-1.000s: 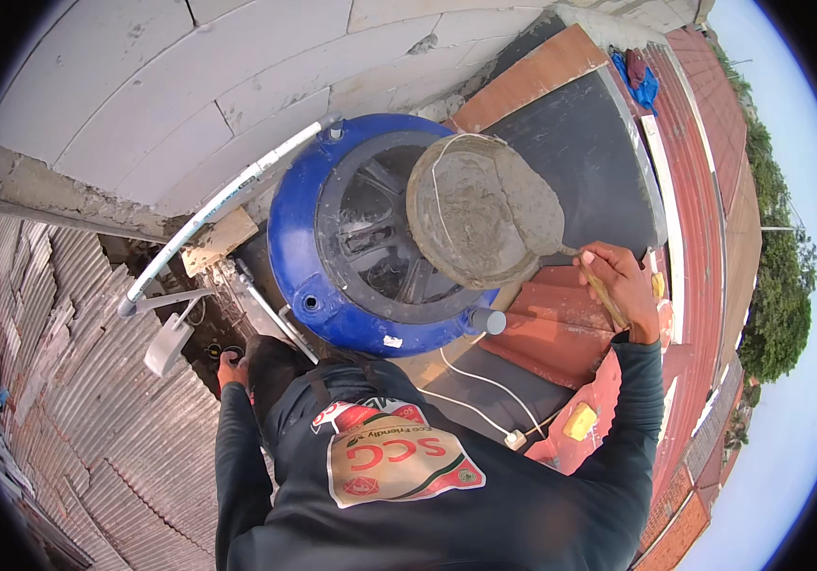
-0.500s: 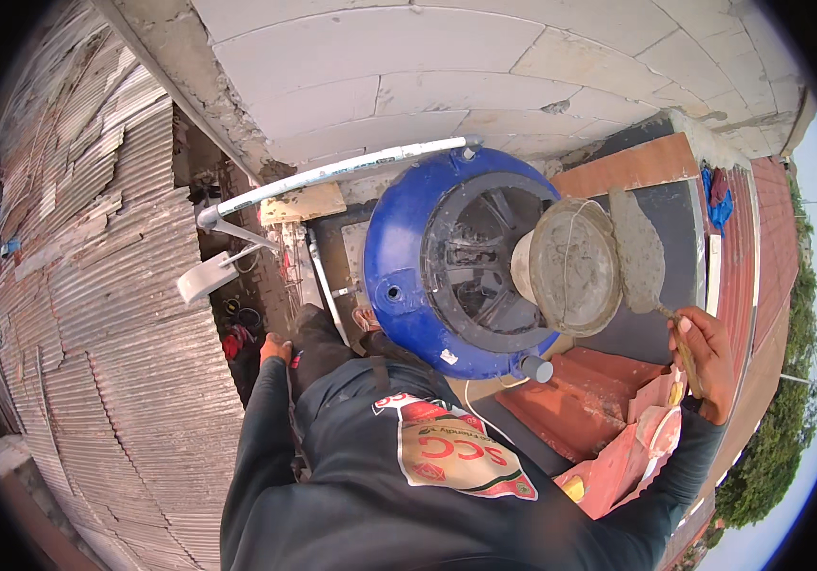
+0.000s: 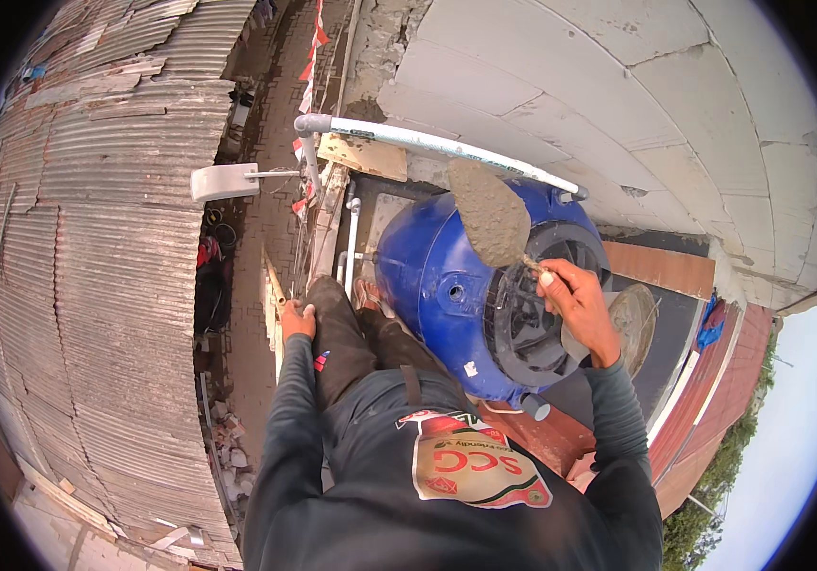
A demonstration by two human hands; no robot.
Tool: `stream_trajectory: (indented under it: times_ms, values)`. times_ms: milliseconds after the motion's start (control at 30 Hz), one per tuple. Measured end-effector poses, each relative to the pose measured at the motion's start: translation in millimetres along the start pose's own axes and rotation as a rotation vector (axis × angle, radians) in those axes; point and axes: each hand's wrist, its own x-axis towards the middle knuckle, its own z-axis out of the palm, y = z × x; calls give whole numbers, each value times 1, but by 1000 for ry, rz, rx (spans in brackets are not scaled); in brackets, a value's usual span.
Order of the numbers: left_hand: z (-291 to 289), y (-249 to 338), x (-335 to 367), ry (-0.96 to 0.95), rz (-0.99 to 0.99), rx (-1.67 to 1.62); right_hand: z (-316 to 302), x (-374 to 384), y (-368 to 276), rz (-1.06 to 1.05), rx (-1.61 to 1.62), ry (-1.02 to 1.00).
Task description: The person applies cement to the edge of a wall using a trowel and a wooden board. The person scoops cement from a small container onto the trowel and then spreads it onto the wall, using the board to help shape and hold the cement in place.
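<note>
My right hand (image 3: 575,305) grips the handle of a trowel (image 3: 529,261), fingers closed round it. Grey wet mortar (image 3: 491,214) covers the trowel's leaf-shaped blade, which is raised over the side of a blue water tank (image 3: 418,252). Under my right wrist, partly hidden, a mortar-smeared bucket (image 3: 642,319) stands beside the tank's black lid (image 3: 547,328). My left hand (image 3: 296,320) is low beside my left leg, closed on a pale bamboo pole (image 3: 275,284); its fingertips are partly hidden.
A white pipe (image 3: 447,146) crosses in front of the block wall (image 3: 561,86). A lamp (image 3: 225,182) juts out at left above a narrow drop to the paving (image 3: 270,124). Corrugated roofing (image 3: 113,314) lies beyond. A brown board (image 3: 661,269) rests behind the bucket.
My right hand has carried the mortar-laden trowel leftward from beside the bucket to over the tank. My view has turned left, and my left hand now shows at the bamboo pole.
</note>
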Motion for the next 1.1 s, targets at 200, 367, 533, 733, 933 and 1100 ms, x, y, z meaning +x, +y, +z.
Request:
stream_trajectory:
  times_ms: [200, 367, 533, 733, 933, 1100]
  values:
    - [24, 6, -33, -47, -95, 110, 94, 126, 49, -77, -224, -185]
    - [12, 34, -48, -85, -234, 218, 170, 222, 109, -36, -240, -243]
    - [15, 45, -47, -133, -323, 355, 218, 311, 155, -25, -321, -211]
    - [17, 56, -36, -28, -268, 408, 240, 412, 227, -218, -428, -152]
    - [21, 44, -28, 10, -256, 442, 248, 472, 215, -106, -280, -323]
    - [18, 37, -26, 48, -266, 457, 250, 501, 241, -189, -328, -425]
